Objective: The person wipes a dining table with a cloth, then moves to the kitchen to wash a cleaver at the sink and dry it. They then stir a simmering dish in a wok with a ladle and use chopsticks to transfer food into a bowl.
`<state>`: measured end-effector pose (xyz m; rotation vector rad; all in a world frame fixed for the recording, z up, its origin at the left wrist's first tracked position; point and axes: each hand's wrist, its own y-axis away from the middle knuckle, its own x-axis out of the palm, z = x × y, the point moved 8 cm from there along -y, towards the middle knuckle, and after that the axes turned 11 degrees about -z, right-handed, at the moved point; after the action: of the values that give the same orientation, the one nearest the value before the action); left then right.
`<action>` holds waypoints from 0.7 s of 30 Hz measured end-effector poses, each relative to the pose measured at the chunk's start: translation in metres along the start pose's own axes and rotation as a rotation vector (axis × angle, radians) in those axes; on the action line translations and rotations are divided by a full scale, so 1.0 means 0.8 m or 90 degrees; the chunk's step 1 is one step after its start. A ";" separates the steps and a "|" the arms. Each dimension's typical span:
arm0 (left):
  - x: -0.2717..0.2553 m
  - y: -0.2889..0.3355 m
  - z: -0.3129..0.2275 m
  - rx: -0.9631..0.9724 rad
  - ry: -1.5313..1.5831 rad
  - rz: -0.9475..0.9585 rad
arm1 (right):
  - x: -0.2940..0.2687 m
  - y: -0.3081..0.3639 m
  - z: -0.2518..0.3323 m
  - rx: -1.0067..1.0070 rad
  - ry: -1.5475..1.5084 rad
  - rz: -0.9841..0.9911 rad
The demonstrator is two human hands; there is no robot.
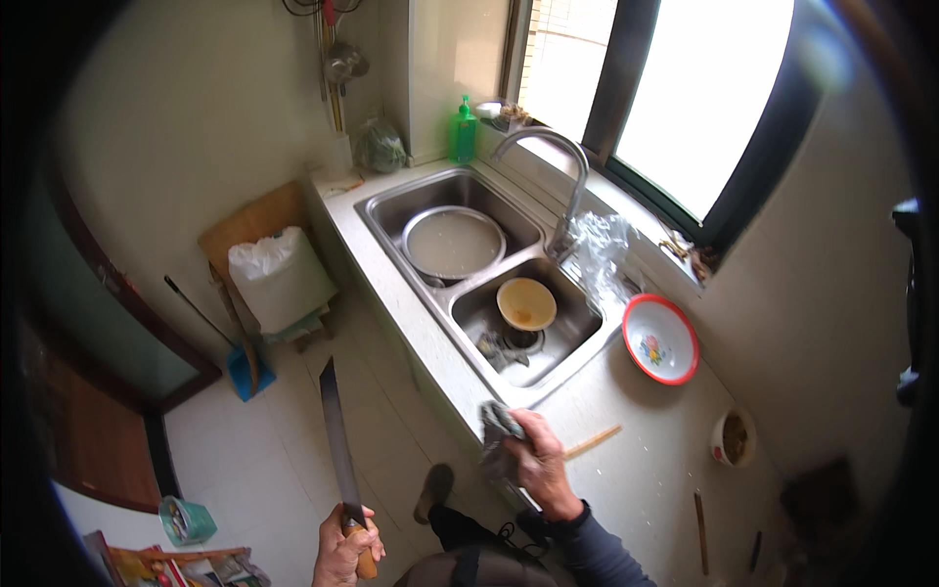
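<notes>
At the bottom of the view, my left hand (347, 545) is closed round the wooden handle of a long knife (337, 430). Its dark, narrow blade points up and away from me over the floor. My right hand (540, 464) grips a crumpled grey rag (500, 423) at the front edge of the counter, just below the sink. On the counter beside that hand lies a thin wooden stick (593, 442). Inside the near basin (577, 353) are a cream bowl (526, 304) and a dark, crumpled cloth-like thing (501, 350).
A metal basin of cloudy water (454, 243) sits in the far sink, near the curved faucet (577, 176). Along the wall stand a red-rimmed enamel bowl (661, 339) and a small bowl (733, 437). A white bag (279, 279) and blue dustpan (249, 372) are on the left.
</notes>
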<state>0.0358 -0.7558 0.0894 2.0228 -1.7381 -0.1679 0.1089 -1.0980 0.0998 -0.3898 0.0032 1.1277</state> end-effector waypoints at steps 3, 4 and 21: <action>-0.004 -0.081 -0.037 0.015 -0.044 -0.037 | -0.025 -0.048 -0.041 -0.053 0.283 -0.062; -0.003 -0.107 -0.051 0.018 -0.067 -0.035 | -0.031 -0.051 -0.060 0.008 0.364 -0.034; 0.204 -0.488 -0.207 0.429 -0.443 0.053 | 0.044 -0.275 -0.159 0.425 -0.123 -0.339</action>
<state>0.4831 -0.8331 0.1057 2.5454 -2.5686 -0.3218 0.3419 -1.1871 0.0410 0.3061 0.0989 0.5790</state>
